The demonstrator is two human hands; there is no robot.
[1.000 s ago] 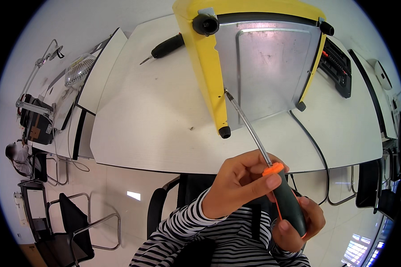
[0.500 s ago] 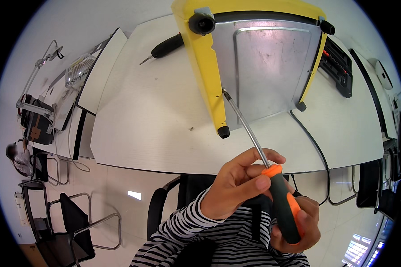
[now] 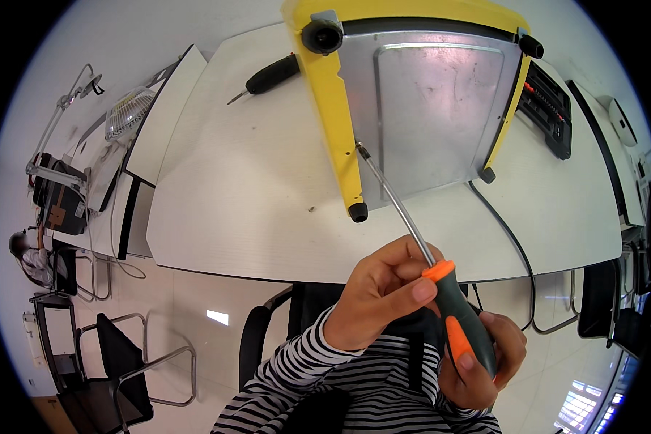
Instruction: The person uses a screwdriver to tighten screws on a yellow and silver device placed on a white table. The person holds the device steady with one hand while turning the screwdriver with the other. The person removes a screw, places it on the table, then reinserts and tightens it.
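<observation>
A long-shafted screwdriver (image 3: 451, 300) with a dark green and orange handle is in both my hands. My right hand (image 3: 488, 358) is wrapped round the lower part of the handle. Where the shaft meets the orange collar, my left hand (image 3: 383, 289) holds it between thumb and fingers. The shaft slants up and left, its tip at the seam between the yellow side and the metal bottom of a yellow-framed appliance (image 3: 441, 116). That appliance is tipped so its grey metal underside faces me, with black feet at its corners. Any screw at the tip is too small to make out.
A black electric screwdriver (image 3: 273, 75) lies on the white table (image 3: 231, 195) at the left. A black tool case (image 3: 546, 108) with bits lies open at the right. A black cable (image 3: 510, 231) hangs over the table edge. Chairs (image 3: 119, 362) and a seated person (image 3: 36, 260) are further left.
The screwdriver handle has turned in my right hand, its orange patch now facing further left. The appliance has shifted slightly left, and the tip with it.
</observation>
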